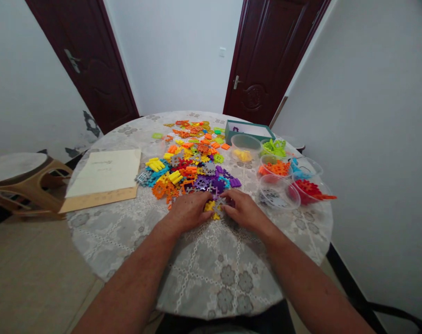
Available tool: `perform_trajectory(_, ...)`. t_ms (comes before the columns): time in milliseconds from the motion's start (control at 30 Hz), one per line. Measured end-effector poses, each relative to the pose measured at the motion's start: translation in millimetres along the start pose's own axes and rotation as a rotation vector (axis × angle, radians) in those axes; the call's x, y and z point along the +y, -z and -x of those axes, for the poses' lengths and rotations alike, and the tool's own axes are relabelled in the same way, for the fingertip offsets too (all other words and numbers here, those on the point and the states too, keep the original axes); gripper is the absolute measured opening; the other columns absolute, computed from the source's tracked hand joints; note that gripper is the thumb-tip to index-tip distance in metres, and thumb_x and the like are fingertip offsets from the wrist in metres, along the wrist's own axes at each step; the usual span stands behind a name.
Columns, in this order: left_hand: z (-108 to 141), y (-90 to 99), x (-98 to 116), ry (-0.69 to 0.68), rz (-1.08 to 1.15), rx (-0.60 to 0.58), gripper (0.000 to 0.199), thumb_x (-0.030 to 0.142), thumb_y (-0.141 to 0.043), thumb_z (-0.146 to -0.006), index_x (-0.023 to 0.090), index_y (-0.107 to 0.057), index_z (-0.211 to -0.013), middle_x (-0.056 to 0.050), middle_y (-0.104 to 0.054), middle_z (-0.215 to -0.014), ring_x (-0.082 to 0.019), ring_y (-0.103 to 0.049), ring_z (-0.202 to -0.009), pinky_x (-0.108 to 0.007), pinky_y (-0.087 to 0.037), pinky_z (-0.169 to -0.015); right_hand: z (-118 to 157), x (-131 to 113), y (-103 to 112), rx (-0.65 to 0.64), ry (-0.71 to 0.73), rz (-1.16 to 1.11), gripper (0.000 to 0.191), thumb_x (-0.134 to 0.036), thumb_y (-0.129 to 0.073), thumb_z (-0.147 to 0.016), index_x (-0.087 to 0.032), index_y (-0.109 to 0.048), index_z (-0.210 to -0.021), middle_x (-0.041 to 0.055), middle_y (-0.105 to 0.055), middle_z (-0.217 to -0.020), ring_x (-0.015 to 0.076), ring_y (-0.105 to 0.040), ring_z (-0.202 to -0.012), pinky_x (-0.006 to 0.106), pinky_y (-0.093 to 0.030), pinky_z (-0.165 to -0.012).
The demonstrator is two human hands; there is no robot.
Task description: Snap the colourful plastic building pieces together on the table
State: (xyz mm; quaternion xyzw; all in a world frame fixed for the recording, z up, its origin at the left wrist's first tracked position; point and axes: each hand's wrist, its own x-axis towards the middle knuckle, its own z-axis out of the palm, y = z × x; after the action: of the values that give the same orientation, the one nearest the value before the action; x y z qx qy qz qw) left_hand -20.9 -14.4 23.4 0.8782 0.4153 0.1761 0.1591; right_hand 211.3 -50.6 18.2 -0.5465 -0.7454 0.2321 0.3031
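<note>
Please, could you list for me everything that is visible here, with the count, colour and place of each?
Round table: one, grey patterned cover, centre
Loose pieces: too many to count, mixed colours, heaped mid-table
Clear tubs: at least six, colourless, table's right side
Tub pieces: uncounted, yellow, green, orange, blue, red, grey, inside tubs
Box: one, green, behind tubs
Paper: at least one sheet, cream, table's left
Cardboard: one, brown, under paper
Stool: one clearly, wooden, far left
Doors: two, dark red-brown, background
Walls: several, whitish, around
Left hand: one, bare, pile's near edge
Right hand: one, bare, beside it
</note>
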Motion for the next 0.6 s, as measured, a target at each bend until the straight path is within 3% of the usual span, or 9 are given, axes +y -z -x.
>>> perform_trajectory(167,-2,0.8,2,0.031,-0.080,-0.023,0.027,0.041,-0.066,-0.090,0.028,-0.067,-0.114,-0.007,-0.076,-0.093,-0.028,-0.071,-0.086,-0.033,-0.049,-0.072,4,7,28,-0.117,-0.115,-0.253,0.014,-0.027,-0.064,-0.089,-0.021,-0.070,-0.102,-0.0008,-0.067,-0.082,0.0153,-0.059,-0.071,0.026,-0.044,-0.064)
perform_trajectory(333,-3,2.2,11,-0.054,-0.107,-0.058,0.035,0.048,-0.061,-0.096,0.027,-0.063,-0.123,-0.004,-0.074,-0.087,-0.025,-0.070,-0.077,-0.033,-0.047,-0.069,27,-5,47,-0.304,-0.029,-0.130,0.008,-0.023,-0.064,-0.089,-0.024,-0.071,-0.095,-0.0034,-0.065,-0.075,0.0149,-0.058,-0.069,0.025,-0.041,-0.063)
perform_trajectory(433,-1,-4.9,21,-0.185,-0.070,-0.112,0.037,0.046,-0.067,-0.093,0.026,-0.062,-0.124,-0.004,-0.075,-0.094,-0.024,-0.071,-0.083,-0.032,-0.049,-0.072,44,-10,51,-0.282,0.002,-0.049,0.012,-0.022,-0.062,-0.092,-0.025,-0.072,-0.099,-0.0025,-0.067,-0.080,0.0163,-0.059,-0.072,0.027,-0.041,-0.066)
perform_trajectory(600,2,-22.7,38,-0.295,-0.221,-0.173,0.022,0.040,-0.074,-0.089,0.024,-0.068,-0.104,-0.007,-0.068,-0.107,-0.025,-0.070,-0.091,-0.031,-0.051,-0.068,69,-1,57,-0.229,-0.082,-0.109,0.010,-0.026,-0.059,-0.096,-0.023,-0.068,-0.098,-0.0010,-0.064,-0.084,0.0172,-0.057,-0.075,0.028,-0.042,-0.069)
